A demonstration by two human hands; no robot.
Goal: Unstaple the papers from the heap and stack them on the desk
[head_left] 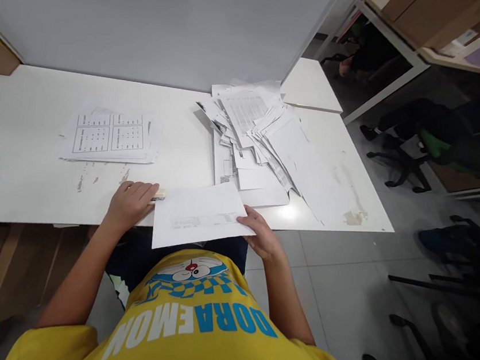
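My left hand [131,205] is closed around a small cream-coloured stapler [159,195], most of it hidden by the fingers. The stapler's end meets the left edge of a white sheet of paper [197,207] with faint print near its lower side. At that sheet's right edge, my right hand [261,233] pinches it with the thumb on top. The sheet is held over the front edge of the white table [175,138]. Whether it is one sheet or several together, I cannot tell.
A neat stack of printed papers [110,136] lies on the left of the table. Towards the back right is a loose, messy pile of papers [250,123]. A grey partition [163,21] rises behind. Office chairs [410,165] and a seated person are on the right.
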